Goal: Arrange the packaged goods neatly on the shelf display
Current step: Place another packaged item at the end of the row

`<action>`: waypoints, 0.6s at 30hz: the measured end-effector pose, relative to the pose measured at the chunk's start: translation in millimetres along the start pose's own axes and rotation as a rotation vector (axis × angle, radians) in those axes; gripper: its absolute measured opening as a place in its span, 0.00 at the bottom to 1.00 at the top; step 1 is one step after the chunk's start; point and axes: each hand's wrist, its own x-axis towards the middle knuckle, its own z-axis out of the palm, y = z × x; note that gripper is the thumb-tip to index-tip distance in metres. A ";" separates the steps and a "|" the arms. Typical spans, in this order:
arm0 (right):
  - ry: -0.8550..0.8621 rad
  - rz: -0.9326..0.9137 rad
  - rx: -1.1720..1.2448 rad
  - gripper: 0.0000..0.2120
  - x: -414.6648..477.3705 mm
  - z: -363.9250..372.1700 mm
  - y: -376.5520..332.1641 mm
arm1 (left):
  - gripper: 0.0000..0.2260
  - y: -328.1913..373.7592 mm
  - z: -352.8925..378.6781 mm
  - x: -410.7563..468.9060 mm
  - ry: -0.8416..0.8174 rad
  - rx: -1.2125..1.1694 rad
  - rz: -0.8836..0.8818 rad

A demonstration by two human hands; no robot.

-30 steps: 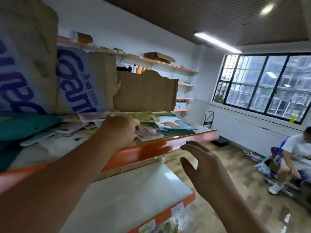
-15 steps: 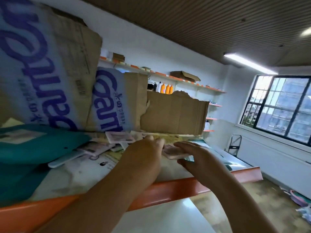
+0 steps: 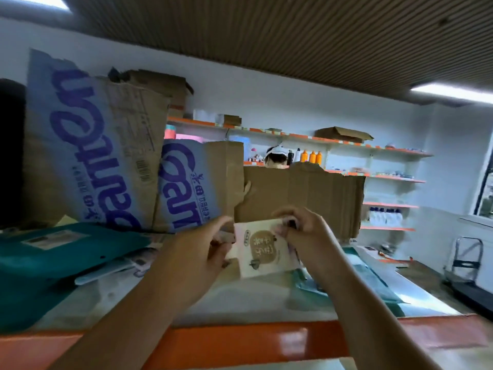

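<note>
Far left of the fingers, a flat teal package (image 3: 61, 249) lies on the shelf top, with pale slim packets partly tucked under its near edge; what these are is too blurred to say. Behind it, up and left of the fingers, a tall blue-printed carton (image 3: 88, 145) leans, and a shorter carton of the same print (image 3: 192, 188) stands just beyond the left fingertips, probably as a backstop for the loose goods. The left hand (image 3: 198, 252) pinches the left edge of a white packet with a round brown label (image 3: 262, 249), thumb in front and fingers behind it. The right hand (image 3: 309, 233) has its fingers curled and clamped on the packet's top right corner. So the packet hangs between the two hands, label facing the person and printed upside down, lifted clear of the shelf, likely to be turned and squared before it is set down. Right behind the knuckles a torn sheet of plain cardboard (image 3: 301, 198) stands and hides the rear of the shelf and most of a person behind it; only a white-capped head (image 3: 276, 157) shows. Below and right of the right fingers lie flat bluish packets (image 3: 373, 279), smeared by motion. The shelf's orange front rail (image 3: 240, 343) crosses below both wrists.
</note>
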 end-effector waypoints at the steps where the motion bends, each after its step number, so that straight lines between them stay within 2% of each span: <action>1: -0.007 0.029 0.019 0.10 3.5 -0.9 2.7 | 0.23 0.3 -0.1 -1.2 -0.007 0.028 0.006; 5: -0.002 0.170 0.117 0.08 15.7 -1.7 17.6 | 0.30 8.9 2.7 -5.6 -0.068 0.255 0.182; 8: -0.087 0.232 0.183 0.07 17.2 -1.9 23.8 | 0.23 8.3 3.7 -2.9 -0.037 0.334 0.214; 11: -0.138 0.115 -0.102 0.05 11.1 -1.6 22.4 | 0.18 5.8 3.7 -3.2 0.017 0.342 0.191; 15: -0.147 0.016 -0.251 0.17 7.5 -1.7 21.3 | 0.16 4.0 7.0 -3.8 -0.003 0.317 0.184; 18: -0.171 -0.132 -0.423 0.23 -0.3 -3.3 22.5 | 0.18 -0.1 6.3 -4.5 0.011 0.317 0.118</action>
